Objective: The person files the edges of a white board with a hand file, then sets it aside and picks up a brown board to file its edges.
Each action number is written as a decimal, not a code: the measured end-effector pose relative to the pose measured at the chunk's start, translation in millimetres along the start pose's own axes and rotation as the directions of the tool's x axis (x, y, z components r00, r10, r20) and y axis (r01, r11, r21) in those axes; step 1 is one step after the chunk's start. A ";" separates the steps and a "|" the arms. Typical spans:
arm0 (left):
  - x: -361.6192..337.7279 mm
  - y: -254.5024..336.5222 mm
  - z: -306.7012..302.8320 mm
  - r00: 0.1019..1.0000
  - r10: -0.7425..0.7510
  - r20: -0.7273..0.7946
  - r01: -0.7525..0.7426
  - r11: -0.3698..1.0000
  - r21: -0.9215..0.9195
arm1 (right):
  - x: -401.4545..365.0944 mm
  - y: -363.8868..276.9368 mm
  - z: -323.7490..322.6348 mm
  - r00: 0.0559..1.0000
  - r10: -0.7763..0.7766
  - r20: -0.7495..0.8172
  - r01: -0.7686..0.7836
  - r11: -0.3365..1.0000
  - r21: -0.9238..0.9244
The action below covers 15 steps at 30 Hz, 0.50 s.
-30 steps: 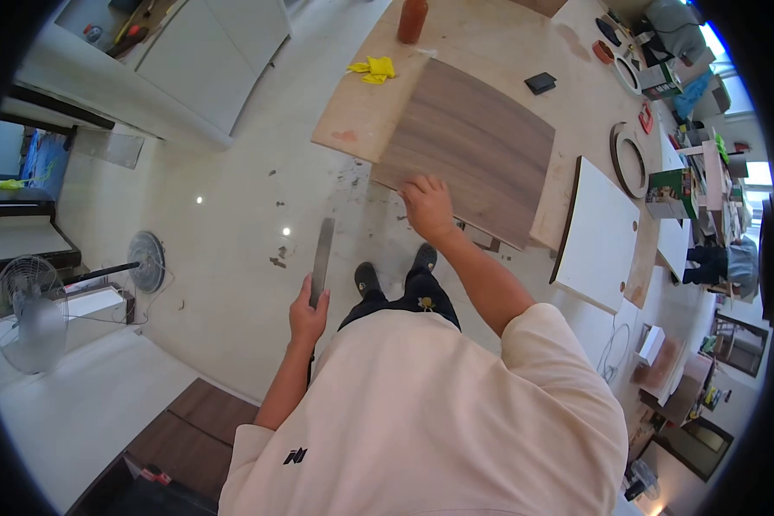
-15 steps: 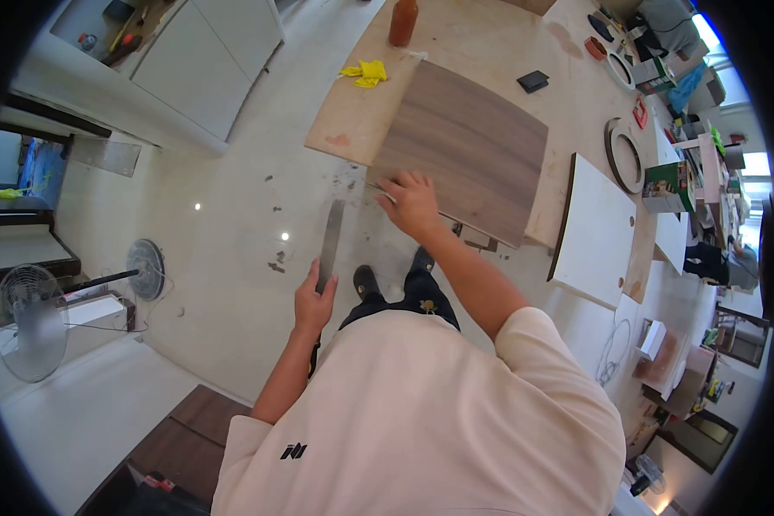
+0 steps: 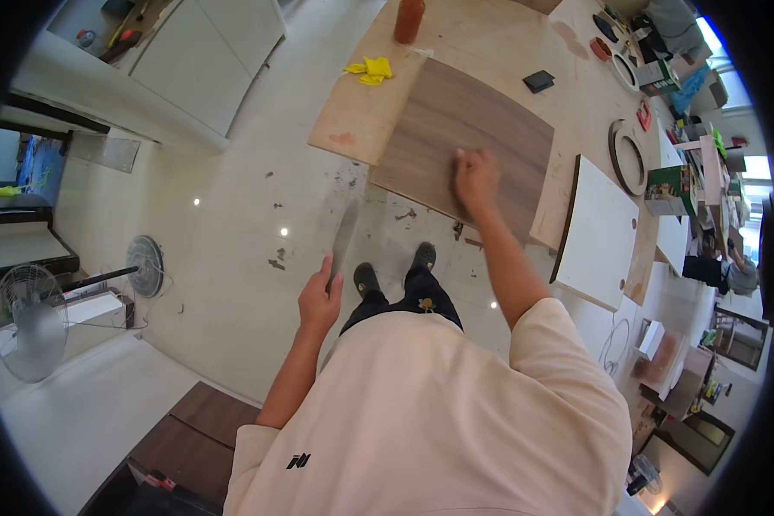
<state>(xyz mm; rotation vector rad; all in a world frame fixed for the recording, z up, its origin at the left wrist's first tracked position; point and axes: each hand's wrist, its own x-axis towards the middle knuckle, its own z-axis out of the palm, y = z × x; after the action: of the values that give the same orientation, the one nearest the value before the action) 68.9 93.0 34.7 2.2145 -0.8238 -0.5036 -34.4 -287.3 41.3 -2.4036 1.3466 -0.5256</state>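
In my left hand (image 3: 320, 303) is a long flat grey metal file (image 3: 346, 234), held by its lower end and pointing up and away over the floor. A brown wood-grain board (image 3: 464, 129) lies on the workbench (image 3: 353, 120), its near edge facing me. Over the near part of this board is my right hand (image 3: 478, 182), fingers curled in and slightly blurred. Whether something is inside those fingers I cannot tell.
Past the board are a yellow cloth (image 3: 371, 70), an orange-red bottle (image 3: 409, 21) and a small black object (image 3: 538, 82). To the right lie a white panel (image 3: 600, 232) and a roll of edge banding (image 3: 628, 159). Dark scraps (image 3: 277, 260) litter the floor; a fan (image 3: 33, 322) stands left.
My right hand has moved right from the board's near left corner to over its surface, its fingers now more curled. My left hand still holds the file, shifted slightly.
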 end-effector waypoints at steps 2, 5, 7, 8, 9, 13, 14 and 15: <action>16.5 7.9 5.0 0.998 0.058 0.017 -0.058 0.997 0.055 | 9.4 28.3 -15.6 0.998 0.061 0.009 -0.059 0.983 -0.175; 41.0 14.6 15.0 0.994 0.105 0.033 -0.108 0.986 0.127 | 11.0 47.8 -14.8 0.992 0.123 0.010 -0.112 0.927 -0.358; 57.2 21.0 22.6 0.995 0.084 0.061 -0.094 0.978 0.185 | 13.3 43.7 -17.9 0.976 0.189 0.106 -0.134 0.911 -0.390; 68.6 26.3 28.7 0.993 0.094 0.074 -0.107 0.974 0.201 | 12.8 43.3 -17.9 0.979 0.179 0.096 -0.131 0.916 -0.379; 81.6 35.8 36.3 0.991 0.103 0.087 -0.120 0.969 0.214 | 12.6 43.2 -18.0 0.982 0.169 0.086 -0.126 0.921 -0.370; 120.0 72.9 62.7 0.976 0.171 0.137 -0.197 0.959 0.203 | 11.4 46.7 -18.0 0.988 0.138 0.066 -0.107 0.930 -0.351; 119.6 71.9 61.8 0.976 0.182 0.117 -0.203 0.957 0.209 | 14.1 46.3 -18.4 0.989 0.133 0.062 -0.102 0.928 -0.358; 113.5 64.5 61.3 0.977 0.191 0.099 -0.208 0.954 0.215 | 14.1 47.3 -18.1 0.990 0.129 0.061 -0.098 0.926 -0.364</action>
<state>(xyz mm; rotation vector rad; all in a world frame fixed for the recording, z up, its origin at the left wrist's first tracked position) 90.1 -49.5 28.5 2.2924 -1.1829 -0.4162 -71.0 -324.8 37.6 -2.5718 1.6542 -0.1516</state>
